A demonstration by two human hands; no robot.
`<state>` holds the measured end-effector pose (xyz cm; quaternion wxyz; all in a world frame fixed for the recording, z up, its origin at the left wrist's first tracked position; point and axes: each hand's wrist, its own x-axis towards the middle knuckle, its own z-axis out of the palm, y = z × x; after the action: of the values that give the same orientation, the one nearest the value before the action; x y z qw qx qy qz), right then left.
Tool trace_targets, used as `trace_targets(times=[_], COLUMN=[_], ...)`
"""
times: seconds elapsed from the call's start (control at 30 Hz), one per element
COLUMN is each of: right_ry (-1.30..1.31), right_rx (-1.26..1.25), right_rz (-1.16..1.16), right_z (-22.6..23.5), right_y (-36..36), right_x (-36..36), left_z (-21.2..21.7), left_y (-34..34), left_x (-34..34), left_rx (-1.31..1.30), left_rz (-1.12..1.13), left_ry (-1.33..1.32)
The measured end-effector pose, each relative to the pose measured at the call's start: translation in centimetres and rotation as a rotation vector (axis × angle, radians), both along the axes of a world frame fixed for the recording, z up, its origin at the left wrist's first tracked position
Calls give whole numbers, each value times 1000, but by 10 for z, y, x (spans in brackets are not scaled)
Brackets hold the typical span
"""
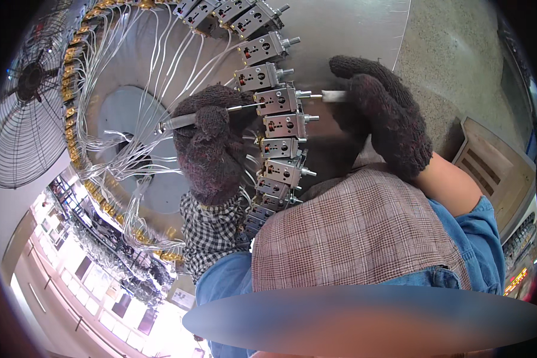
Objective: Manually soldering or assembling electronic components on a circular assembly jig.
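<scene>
Round metal rig (340, 36) rings gloved left hand (209, 149) with wired switch units (277, 100).

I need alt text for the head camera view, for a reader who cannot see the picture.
Two hands in dark knit gloves work at a curved row of small metal switch units on a round fixture: the left hand holds a thin screwdriver against one unit, the right hand a small white piece at its shaft. Thin white wires fan out behind; a wire-guarded fan stands left.

Bright even light, lower left overexposed, strong fisheye bending, dark rim, blurred patch at bottom
</scene>
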<state>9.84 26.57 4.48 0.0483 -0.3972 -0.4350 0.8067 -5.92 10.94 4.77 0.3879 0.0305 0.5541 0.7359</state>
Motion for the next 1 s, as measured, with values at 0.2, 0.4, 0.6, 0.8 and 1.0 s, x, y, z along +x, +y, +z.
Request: trace_targets(times=[0.2,0.4,0.6,0.8,1.0], right_ry=[8,-5,4,50,48], right_rx=[-9,-4,30,35,133], right_rz=[55,-24,-43,96,-9], right_z=[1,3,0,0,-5], right_y=[4,0,0,6,-2], right_x=[3,-2,0,4,2], left_z=[-4,0,-2,-5,-3], left_y=[-1,3,1,-2,-1], left_x=[-1,1,1,1,1], left_rx=[28,12,55,42,8], left_rz=[-2,8,-10,31,-6], left_ry=[4,-4,-38,-27,-18])
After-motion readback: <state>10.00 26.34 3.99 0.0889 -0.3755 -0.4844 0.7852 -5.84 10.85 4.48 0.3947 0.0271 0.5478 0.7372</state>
